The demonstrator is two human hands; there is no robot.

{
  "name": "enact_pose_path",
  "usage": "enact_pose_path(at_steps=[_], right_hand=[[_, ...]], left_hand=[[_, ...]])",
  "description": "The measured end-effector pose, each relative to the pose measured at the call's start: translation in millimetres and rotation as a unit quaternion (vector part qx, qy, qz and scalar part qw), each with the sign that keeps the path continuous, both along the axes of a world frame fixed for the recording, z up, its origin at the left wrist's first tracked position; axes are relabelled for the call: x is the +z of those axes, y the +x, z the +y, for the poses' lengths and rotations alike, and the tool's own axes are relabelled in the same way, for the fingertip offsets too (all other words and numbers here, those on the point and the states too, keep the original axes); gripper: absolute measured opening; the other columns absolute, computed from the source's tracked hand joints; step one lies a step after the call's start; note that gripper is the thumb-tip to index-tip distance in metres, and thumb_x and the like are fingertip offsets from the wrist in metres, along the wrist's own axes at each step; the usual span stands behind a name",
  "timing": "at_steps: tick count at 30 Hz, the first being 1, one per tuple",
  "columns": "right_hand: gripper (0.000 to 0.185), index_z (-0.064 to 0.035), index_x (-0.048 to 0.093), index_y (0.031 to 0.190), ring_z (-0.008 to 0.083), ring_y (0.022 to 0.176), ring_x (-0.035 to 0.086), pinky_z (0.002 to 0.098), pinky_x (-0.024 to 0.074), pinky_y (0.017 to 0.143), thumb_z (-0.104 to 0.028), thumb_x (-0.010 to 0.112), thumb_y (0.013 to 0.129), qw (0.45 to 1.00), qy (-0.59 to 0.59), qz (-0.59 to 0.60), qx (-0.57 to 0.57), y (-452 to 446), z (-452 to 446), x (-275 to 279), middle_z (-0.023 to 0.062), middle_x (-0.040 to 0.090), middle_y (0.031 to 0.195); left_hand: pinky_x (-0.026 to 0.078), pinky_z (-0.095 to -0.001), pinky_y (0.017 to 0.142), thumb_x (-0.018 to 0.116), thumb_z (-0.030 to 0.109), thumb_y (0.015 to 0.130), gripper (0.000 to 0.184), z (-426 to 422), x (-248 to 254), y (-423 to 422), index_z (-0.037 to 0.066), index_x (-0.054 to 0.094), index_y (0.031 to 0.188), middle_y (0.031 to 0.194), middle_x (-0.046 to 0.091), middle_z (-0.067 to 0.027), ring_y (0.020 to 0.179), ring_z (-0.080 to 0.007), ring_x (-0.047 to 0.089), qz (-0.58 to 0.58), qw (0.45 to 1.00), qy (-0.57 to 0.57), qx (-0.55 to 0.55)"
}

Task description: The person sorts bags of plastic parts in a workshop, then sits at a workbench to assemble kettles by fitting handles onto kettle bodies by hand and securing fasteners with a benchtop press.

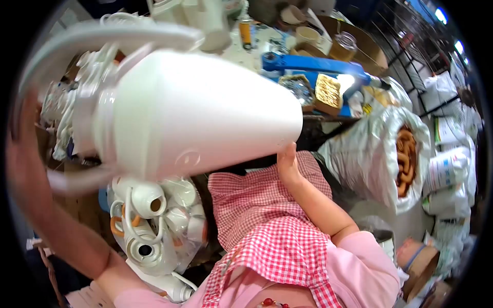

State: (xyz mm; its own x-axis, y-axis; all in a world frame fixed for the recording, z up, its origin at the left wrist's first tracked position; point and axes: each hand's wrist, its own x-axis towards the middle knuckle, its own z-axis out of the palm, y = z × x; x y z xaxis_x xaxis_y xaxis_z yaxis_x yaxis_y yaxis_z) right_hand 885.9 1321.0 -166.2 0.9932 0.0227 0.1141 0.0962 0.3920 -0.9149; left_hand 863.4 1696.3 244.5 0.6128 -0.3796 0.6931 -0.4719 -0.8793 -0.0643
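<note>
A large, glossy white jug [205, 110] lies sideways in the air before me, its tapered body pointing right. A curved white handle arches above the blurred neck, and another pale loop shows below. A round embossed mark [188, 158] is on its side. My right hand [288, 163] presses against the narrow base, most fingers hidden behind it. At the far left, my left hand [24, 115] reaches up to the neck and handle end and holds it there; motion and the dark frame edge blur its fingers.
Below sits a clear bag of white jug parts [149, 220] with handles. On the bench are a blue bar-like tool [313, 65], a small box of gold pieces [328, 92], a glass jar [343, 47] and an orange bottle [245, 33]. A silvery sack [367, 151] holds brown rings [404, 161].
</note>
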Motion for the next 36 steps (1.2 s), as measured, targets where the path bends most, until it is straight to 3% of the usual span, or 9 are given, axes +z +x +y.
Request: enact_pose_path(at_steps=[3,8,12,13,14,17,25,29,36], right_hand=[[0.060,0.0041,0.047,0.140,0.0233,0.127,0.051,0.0360,0.0362,0.110,-0.045,0.046,0.105,0.997,0.057,0.033,0.042,-50.2,-36.3,12.1,0.0126,0.054,0.140],[0.035,0.0018,0.061,0.124,0.0161,0.093,0.065,0.0327,0.0529,0.085,-0.026,0.051,0.105,0.940,0.030,0.335,0.062,-86.4,-83.9,21.1,0.0095,0.069,0.110],[0.032,0.0018,0.069,0.104,0.0212,0.086,0.068,0.0359,0.0535,0.080,-0.029,0.059,0.100,0.934,-0.255,0.196,0.155,-62.6,-107.1,29.7,0.0110,0.072,0.094],[0.031,0.0009,0.069,0.093,0.0250,0.079,0.068,0.0373,0.0529,0.074,-0.029,0.065,0.095,0.857,-0.462,0.180,0.141,-39.5,-118.9,46.7,0.0143,0.071,0.087],[0.027,-0.0003,0.069,0.090,0.0275,0.072,0.066,0.0373,0.0522,0.069,-0.027,0.069,0.091,0.904,-0.413,0.108,0.009,-22.8,-126.0,41.6,0.0164,0.069,0.085],[0.014,-0.0012,0.069,0.090,0.0233,0.071,0.067,0.0332,0.0516,0.067,-0.015,0.070,0.087,0.895,-0.400,-0.065,-0.184,69.3,-158.8,44.9,0.0128,0.068,0.081],[0.019,-0.0145,0.075,0.102,0.0333,0.091,0.069,0.0442,0.0533,0.082,-0.020,0.067,0.086,0.664,-0.729,-0.001,-0.166,197.3,-191.2,15.4,0.0114,0.072,0.096],[0.019,-0.0140,0.074,0.101,0.0323,0.093,0.068,0.0436,0.0532,0.082,-0.021,0.068,0.085,0.662,-0.736,0.003,-0.142,194.4,-191.0,26.9,0.0102,0.071,0.099],[0.014,-0.0118,0.072,0.093,0.0323,0.090,0.069,0.0447,0.0542,0.079,-0.021,0.067,0.084,0.663,-0.739,-0.011,-0.120,197.5,-193.6,29.4,0.0106,0.071,0.092]], left_hand=[[0.043,-0.0369,0.106,0.053,0.012,0.100,0.036,-59.8,-66.1,-31.3,0.005,0.061,0.134,0.133,0.062,-0.0135,0.122,-0.0252,0.058,0.086,0.961,-0.194,0.176],[0.035,-0.0470,0.111,0.068,0.013,0.087,0.047,-64.2,-245.9,-36.1,0.003,0.057,0.132,0.140,0.050,-0.0192,0.131,-0.0396,0.045,0.238,0.948,0.008,0.210],[0.031,-0.0447,0.113,0.046,0.035,0.103,0.054,-70.3,-412.7,-64.9,-0.004,0.045,0.140,0.139,0.049,-0.0250,0.132,-0.0405,0.044,0.435,0.857,-0.255,0.108],[0.033,-0.0435,0.112,0.040,0.039,0.105,0.056,-75.4,-415.4,-64.3,-0.004,0.044,0.142,0.138,0.051,-0.0220,0.127,-0.0367,0.049,0.449,0.841,-0.287,0.089],[0.033,-0.0435,0.112,0.040,0.039,0.105,0.056,-81.0,-413.7,-61.1,-0.004,0.044,0.142,0.138,0.051,-0.0220,0.127,-0.0367,0.049,0.456,0.838,-0.287,0.084],[0.042,-0.0349,0.103,0.050,0.032,0.102,0.049,-92.6,-389.8,-45.5,0.002,0.050,0.141,0.135,0.055,-0.0131,0.118,-0.0230,0.054,0.522,0.614,-0.572,0.153],[0.047,-0.0347,0.093,0.063,0.028,0.097,0.053,-87.8,-404.1,-24.0,0.014,0.047,0.145,0.134,0.055,-0.0056,0.115,-0.0190,0.056,0.581,0.541,-0.582,0.177],[0.050,-0.0350,0.088,0.066,0.032,0.095,0.057,-98.6,-400.5,-17.7,0.016,0.046,0.146,0.133,0.055,-0.0043,0.114,-0.0180,0.056,0.579,0.487,-0.637,0.148],[0.052,-0.0292,0.083,0.070,0.026,0.090,0.059,-71.9,-356.6,3.3,0.007,0.051,0.143,0.130,0.057,-0.0092,0.106,-0.0173,0.059,0.568,0.567,-0.581,0.137]])
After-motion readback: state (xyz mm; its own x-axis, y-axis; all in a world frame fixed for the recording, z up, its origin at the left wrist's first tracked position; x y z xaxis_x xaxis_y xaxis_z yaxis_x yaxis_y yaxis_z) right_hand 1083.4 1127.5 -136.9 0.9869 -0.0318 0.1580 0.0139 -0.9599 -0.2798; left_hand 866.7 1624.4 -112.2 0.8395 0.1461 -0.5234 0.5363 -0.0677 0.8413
